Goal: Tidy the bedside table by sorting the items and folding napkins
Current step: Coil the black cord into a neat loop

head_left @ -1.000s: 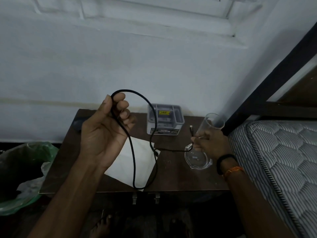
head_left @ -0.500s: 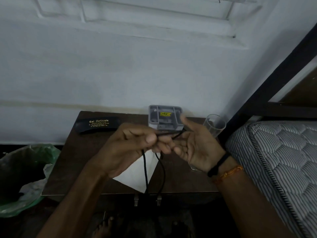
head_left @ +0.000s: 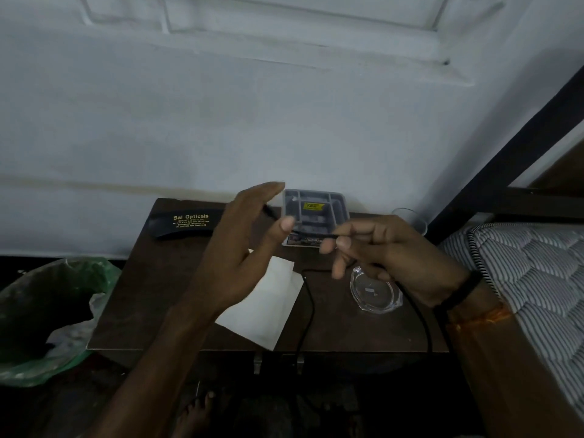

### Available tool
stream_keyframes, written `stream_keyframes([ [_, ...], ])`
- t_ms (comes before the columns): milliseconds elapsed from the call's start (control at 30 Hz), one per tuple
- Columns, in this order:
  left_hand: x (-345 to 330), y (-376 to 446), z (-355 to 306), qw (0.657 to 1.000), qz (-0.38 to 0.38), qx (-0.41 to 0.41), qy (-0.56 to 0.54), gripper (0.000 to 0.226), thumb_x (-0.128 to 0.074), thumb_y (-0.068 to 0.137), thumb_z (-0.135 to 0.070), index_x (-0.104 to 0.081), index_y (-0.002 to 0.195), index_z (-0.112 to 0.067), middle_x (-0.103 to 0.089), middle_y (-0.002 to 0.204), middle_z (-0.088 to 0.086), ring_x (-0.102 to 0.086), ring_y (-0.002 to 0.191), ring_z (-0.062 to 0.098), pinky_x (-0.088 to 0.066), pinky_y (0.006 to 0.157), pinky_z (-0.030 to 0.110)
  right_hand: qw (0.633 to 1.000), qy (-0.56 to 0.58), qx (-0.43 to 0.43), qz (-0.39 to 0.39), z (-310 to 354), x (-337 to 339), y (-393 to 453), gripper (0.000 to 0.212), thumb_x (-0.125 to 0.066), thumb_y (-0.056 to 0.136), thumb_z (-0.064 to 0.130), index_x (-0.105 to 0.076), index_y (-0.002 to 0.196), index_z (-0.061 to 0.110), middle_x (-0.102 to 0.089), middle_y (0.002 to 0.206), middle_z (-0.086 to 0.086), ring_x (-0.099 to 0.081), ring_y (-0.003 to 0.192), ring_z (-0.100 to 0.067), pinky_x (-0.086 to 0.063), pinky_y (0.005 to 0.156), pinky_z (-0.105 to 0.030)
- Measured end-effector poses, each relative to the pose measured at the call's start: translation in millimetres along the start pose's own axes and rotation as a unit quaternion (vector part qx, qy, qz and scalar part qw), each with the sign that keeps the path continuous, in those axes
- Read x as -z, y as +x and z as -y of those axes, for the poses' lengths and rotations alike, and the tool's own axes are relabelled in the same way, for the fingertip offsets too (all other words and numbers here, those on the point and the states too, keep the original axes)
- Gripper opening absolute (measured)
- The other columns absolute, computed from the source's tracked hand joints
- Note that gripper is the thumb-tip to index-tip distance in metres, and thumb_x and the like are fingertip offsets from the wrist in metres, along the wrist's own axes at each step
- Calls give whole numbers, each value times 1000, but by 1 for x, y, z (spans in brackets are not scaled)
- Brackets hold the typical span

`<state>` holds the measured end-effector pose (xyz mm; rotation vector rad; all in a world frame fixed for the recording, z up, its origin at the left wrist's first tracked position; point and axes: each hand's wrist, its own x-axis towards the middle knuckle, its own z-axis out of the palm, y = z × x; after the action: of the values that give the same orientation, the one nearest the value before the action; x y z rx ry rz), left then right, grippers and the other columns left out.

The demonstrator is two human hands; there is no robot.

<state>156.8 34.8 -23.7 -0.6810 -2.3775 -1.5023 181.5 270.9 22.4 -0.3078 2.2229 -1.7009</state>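
Right hand (head_left: 392, 254): fingers (head_left: 343, 240) curled, pinching a thin black cable (head_left: 311, 311) near one end. Left hand (head_left: 240, 248): fingers spread, palm turned inward; a short dark stretch of cable shows just behind the thumb, but whether the hand grips it cannot be told.

Cable: round, matte, flexible. It drops from the right hand in two strands, one bending over the desk (head_left: 151, 295) beside the napkin (head_left: 268, 305), the other running past the ashtray (head_left: 377, 292); both hang over the front edge.

Napkin: white, flat, soft-looking, set cornerwise at desk centre, partly hidden by the left forearm.

Ashtray: clear glass, thick faceted rim, right of the napkin, under the right hand.

Desk: dark brown, smooth, rectangular, two small metal fittings on the front edge.

Rear of desk: grey plastic tray (head_left: 316, 213) with compartments and a yellow label, partly blocked by both hands. Left of it, a black curved case (head_left: 186, 221) with gold lettering. Right rear, a clear tumbler (head_left: 410, 218), mostly hidden by the right hand.

Left of desk: a bin with green liner (head_left: 47, 311). Right: a quilted striped mattress (head_left: 531, 279) on a black frame.
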Motion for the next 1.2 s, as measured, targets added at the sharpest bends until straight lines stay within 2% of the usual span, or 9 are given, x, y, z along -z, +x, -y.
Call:
stream_keyframes([
  [100, -2, -4, 3, 995, 31, -51, 79, 45, -44, 101, -37, -45, 143, -23, -41, 146, -21, -31, 142, 3, -27, 116, 27, 997, -61, 38, 10, -4, -3, 4, 21, -52, 99, 7, -70, 104, -3, -68, 70, -11, -60, 53, 4, -44, 55, -4],
  [200, -2, -3, 6, 988, 120, -77, 61, 22, -45, 103, -26, -66, 99, -28, -68, 97, -12, -61, 99, 5, -44, 90, 26, 987, -133, 75, -50, -13, -2, 10, 19, -54, 99, 16, -72, 104, 10, -69, 74, -5, -65, 73, -5, -46, 73, -14],
  [267, -5, -3, 6, 977, 197, 32, -71, 27, -45, 102, -24, -70, 94, -16, -74, 86, -1, -69, 88, 11, -50, 84, 26, 977, -152, 102, -108, -19, -5, 14, 18, -57, 98, 17, -73, 105, 14, -69, 76, -2, -64, 74, -7, -44, 69, -12],
  [433, -7, -5, 9, 850, 302, 185, -390, 23, -48, 99, -13, -59, 110, 3, -71, 88, 20, -69, 86, 28, -55, 80, 30, 942, -222, 119, -220, -38, -21, 25, 16, -62, 95, 25, -75, 101, 18, -74, 92, 9, -67, 85, -5, -53, 77, -28],
  [567, -12, -4, 12, 752, 230, 199, -585, 24, -51, 93, -4, -60, 115, -2, -71, 97, 12, -69, 96, 24, -56, 87, 36, 936, -280, 101, -189, -51, -42, 30, 22, -52, 97, 23, -70, 111, 19, -72, 97, 11, -65, 88, -4, -51, 81, -22],
  [667, -22, -3, 17, 710, 139, 199, -661, 36, -47, 89, 7, -59, 123, 3, -66, 123, 22, -63, 118, 32, -54, 93, 35, 943, -295, 72, -138, -58, -60, 33, 19, -49, 98, 11, -65, 89, 14, -65, 78, 12, -57, 66, 1, -48, 69, -25],
  [833, -29, -1, 22, 720, 55, 180, -668, 54, -45, 86, 13, -41, 140, 7, -52, 143, 20, -50, 134, 29, -49, 102, 34, 944, -301, 67, -113, -54, -72, 37, 26, -45, 103, 22, -63, 87, 13, -67, 70, 3, -52, 53, 0, -48, 65, -26],
  [1033, -32, -3, 25, 739, 32, 215, -637, 60, -47, 82, 15, -41, 141, 4, -56, 140, 18, -54, 130, 27, -52, 97, 32, 934, -322, 69, -138, -53, -66, 35, 26, -45, 103, 21, -64, 89, 10, -65, 74, 1, -57, 66, -14, -50, 72, -39],
  [1200, -26, -4, 26, 689, 99, 233, -679, 58, -44, 81, 19, -51, 136, 2, -58, 136, 19, -58, 126, 26, -53, 95, 31, 937, -300, 56, -170, -55, -61, 35, 28, -46, 102, 19, -58, 78, 27, -69, 74, 0, -51, 55, 1, -45, 64, -25],
])
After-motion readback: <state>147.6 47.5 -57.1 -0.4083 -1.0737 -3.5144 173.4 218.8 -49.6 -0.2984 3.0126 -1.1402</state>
